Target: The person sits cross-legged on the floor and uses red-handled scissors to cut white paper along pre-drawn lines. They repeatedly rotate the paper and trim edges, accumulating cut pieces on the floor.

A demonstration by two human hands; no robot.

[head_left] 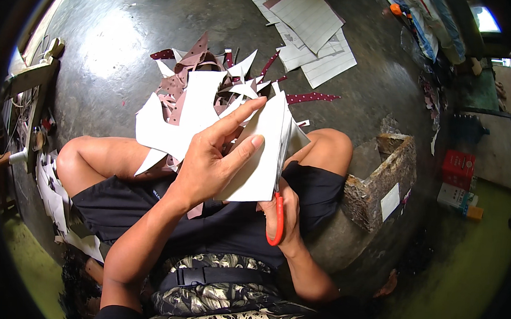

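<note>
My left hand [209,151] grips a thin stack of white sheets [253,179], its thumb and forefinger lying along the upper face. Its other fingers are mostly hidden behind the stack. Below the stack's right edge, my right hand [290,219] is closed on scissors with a red handle [279,221]. The blades run up along that edge, partly covered by the sheets. Beyond my hands lies a heap of cut scraps [181,95], white, dusty pink with dots and dark red with white dots.
Lined sheets [324,53] lie on the dark floor [141,20] at the far right. A rough, worn box [363,202] stands by my right knee, with a red box [458,169] further right. Paper scraps [51,192] and a wooden frame [31,81] are at the left.
</note>
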